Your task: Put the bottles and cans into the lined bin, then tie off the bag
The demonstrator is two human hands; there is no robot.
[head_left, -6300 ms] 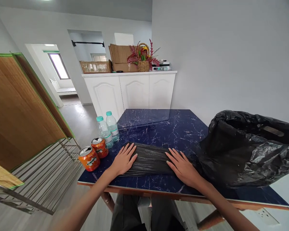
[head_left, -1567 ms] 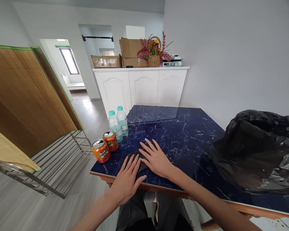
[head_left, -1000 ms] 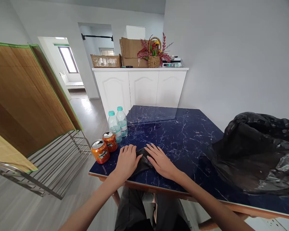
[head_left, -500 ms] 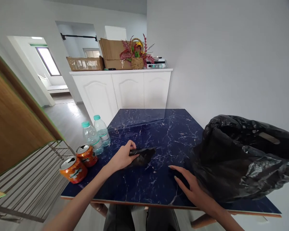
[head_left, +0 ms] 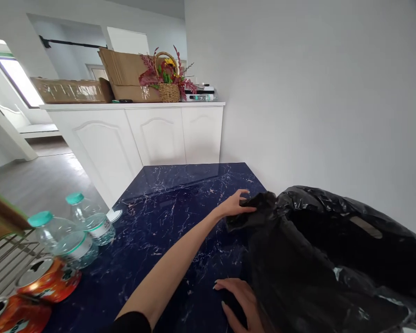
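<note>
Above the table (head_left: 152,222), left hand (head_left: 231,206) grips folded plastic (head_left: 253,217) pointing lengthwise rightward; right hand (head_left: 242,298) gapes.

The counter (head_left: 166,199) lies open through its middle and far part, leaving a way over it beyond the left forearm (head_left: 180,261). That forearm slants across the near half and blocks a straight sideways pass there. Two bottles (head_left: 78,245) and two cans (head_left: 57,281) crowd the left edge. On the right the bulky black bag (head_left: 298,277) bars the way, though its mouth gapes upward; folded black plastic (head_left: 254,212) in the left grip (head_left: 247,200) obstructs its left rim.
</note>
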